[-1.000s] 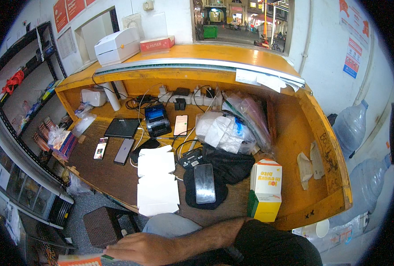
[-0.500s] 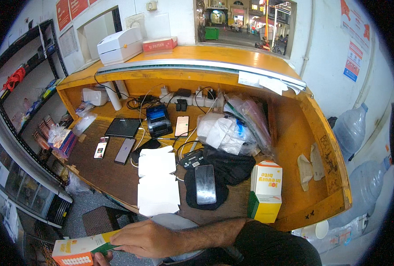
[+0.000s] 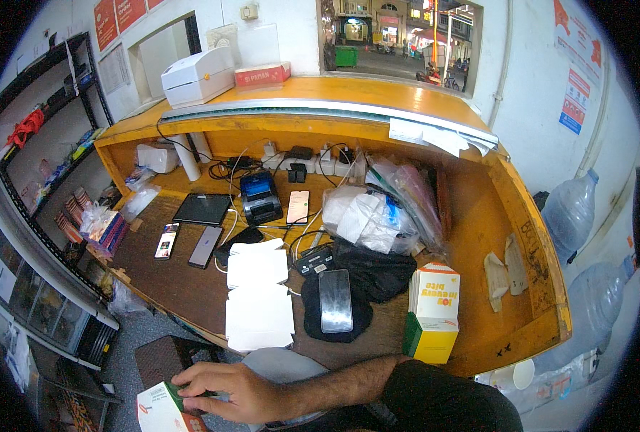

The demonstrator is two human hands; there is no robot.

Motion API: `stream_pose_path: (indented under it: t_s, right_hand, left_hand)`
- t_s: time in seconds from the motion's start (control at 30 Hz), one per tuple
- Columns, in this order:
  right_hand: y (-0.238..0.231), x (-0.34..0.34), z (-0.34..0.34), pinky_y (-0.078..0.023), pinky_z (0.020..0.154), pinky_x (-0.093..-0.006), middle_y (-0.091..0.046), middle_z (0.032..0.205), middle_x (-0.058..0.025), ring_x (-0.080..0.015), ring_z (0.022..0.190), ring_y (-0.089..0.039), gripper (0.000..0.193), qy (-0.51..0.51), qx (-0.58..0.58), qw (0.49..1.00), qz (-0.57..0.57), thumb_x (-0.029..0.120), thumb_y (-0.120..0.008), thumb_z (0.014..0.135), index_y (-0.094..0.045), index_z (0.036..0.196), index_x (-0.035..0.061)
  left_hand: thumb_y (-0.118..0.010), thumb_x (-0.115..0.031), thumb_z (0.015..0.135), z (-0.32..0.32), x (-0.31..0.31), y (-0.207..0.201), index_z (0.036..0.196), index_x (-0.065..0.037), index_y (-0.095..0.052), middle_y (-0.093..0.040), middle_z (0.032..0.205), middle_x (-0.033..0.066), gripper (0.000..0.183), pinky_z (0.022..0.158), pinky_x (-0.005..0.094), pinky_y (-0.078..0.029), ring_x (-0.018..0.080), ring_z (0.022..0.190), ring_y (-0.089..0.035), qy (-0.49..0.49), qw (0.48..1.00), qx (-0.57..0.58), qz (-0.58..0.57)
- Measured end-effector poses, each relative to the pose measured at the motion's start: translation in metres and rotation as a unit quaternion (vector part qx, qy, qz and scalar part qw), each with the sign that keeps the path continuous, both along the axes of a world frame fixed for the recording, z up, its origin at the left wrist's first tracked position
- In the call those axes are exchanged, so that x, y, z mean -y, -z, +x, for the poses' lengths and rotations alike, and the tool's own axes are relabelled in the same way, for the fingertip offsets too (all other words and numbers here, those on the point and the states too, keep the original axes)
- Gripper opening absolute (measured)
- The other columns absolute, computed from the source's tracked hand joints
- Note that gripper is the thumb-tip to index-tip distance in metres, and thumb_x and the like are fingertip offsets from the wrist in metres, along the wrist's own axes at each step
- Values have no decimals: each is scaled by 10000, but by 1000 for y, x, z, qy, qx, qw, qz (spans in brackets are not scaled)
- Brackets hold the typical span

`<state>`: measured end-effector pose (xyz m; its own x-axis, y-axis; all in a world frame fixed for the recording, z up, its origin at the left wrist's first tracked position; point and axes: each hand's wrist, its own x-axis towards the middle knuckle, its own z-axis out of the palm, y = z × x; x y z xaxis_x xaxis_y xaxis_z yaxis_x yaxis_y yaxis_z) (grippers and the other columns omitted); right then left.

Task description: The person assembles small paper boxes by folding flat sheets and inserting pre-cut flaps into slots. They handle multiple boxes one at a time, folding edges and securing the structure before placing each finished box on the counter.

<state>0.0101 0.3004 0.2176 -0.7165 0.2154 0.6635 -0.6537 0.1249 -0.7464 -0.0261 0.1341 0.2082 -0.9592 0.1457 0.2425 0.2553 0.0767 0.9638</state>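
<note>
My right hand (image 3: 242, 390) reaches in from the lower right under a dark sleeve, at the bottom left of the picture. Its fingers are bent over a small folding carton (image 3: 156, 409) in white, green and orange, gripping its upper side. The carton's lower part is cut off by the frame edge. My left hand is out of the picture. Just above, on the desk, rests a stack of flat white unfolded cartons (image 3: 259, 317). At the right front of the desk, a group of similar carton pieces (image 3: 435, 306) in white, yellow and green stands together.
A dark phone (image 3: 335, 301) lies on a black cloth (image 3: 374, 270). Beyond it are a plastic bag bundle (image 3: 370, 219), a black device (image 3: 259, 198), a tablet (image 3: 201, 209) and more phones. A stool (image 3: 165, 360) stands at the lower left, beside the desk.
The carton has turned and moved right, with its white face now tilted upward. My left hand, partly visible before beneath it, has gone out of view. My right hand has shifted slightly.
</note>
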Motion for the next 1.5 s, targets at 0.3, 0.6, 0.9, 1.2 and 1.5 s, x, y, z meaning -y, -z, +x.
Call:
stream_pose_path:
  t_s: [0.3, 0.6, 0.9, 1.2, 1.5]
  right_hand:
    - [-9, -13, -1, -570, 1074, -436, -679, 1226, -186, -333, 1246, -688, 117, -43, -51, 997, 32, 18, -698, 1017, -714, 1123, -27]
    - [-11, -14, 2, -558, 1092, -456, -652, 1184, -157, -329, 1289, -664, 105, -46, -54, 997, 30, -5, -703, 1001, -679, 1102, -17]
    - [-15, -20, 5, -561, 1031, -447, -662, 1171, -176, -353, 1239, -678, 91, -27, -54, 998, 32, 22, -713, 994, -671, 1070, -6]
    - [-13, -22, 3, -543, 1046, -460, -653, 1217, -192, -344, 1254, -660, 111, -33, -55, 997, 35, 13, -716, 981, -649, 1067, -12]
    - [-13, -20, 3, -538, 991, -452, -638, 1143, -163, -342, 1193, -659, 97, -28, -48, 998, 12, 28, -724, 976, -640, 1022, 14]
  left_hand:
    - [-678, -243, 1094, 2, -3, 2, 1190, 97, -693, -740, 1071, 169, 354, 751, 388, -564, 229, 871, -663, 14, 999, -18, 23]
    - [-679, -242, 1093, 2, -4, 5, 1206, 97, -691, -740, 1091, 172, 358, 761, 387, -567, 230, 898, -666, 20, 999, -14, 36]
    - [-681, -241, 1092, 4, -7, 6, 1222, 97, -689, -740, 1110, 175, 362, 771, 385, -570, 232, 925, -669, 27, 999, -11, 46]
    - [-682, -240, 1091, 4, -5, 9, 1237, 97, -687, -740, 1129, 178, 367, 782, 384, -572, 233, 951, -672, 37, 998, -1, 57]
    - [-687, -242, 1086, 4, -7, 10, 1255, 95, -679, -735, 1151, 181, 377, 794, 384, -573, 237, 975, -672, 36, 998, -3, 60]
